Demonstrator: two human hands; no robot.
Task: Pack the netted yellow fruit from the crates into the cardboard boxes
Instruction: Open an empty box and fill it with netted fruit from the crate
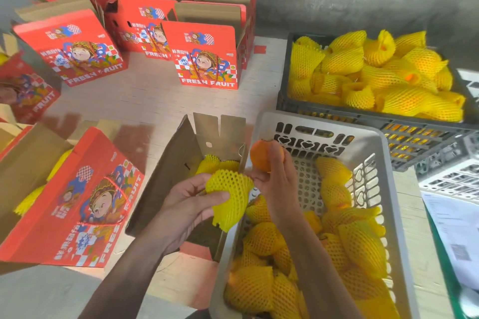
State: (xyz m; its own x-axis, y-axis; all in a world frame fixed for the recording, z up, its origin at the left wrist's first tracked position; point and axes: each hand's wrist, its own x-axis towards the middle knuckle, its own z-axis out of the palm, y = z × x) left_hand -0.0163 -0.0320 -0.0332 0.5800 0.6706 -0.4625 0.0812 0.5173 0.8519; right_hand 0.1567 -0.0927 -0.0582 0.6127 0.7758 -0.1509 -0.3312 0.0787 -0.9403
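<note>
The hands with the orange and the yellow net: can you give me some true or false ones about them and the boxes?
1. The right hand holds a bare orange fruit. True.
2. The left hand is empty. False: it holds a yellow foam net.
3. The open box by the hands already has netted fruit inside. True.
4. The dark crate at the back is empty. False: it is full of netted fruit.
5. The printed boxes are blue. False: they are red.
</note>
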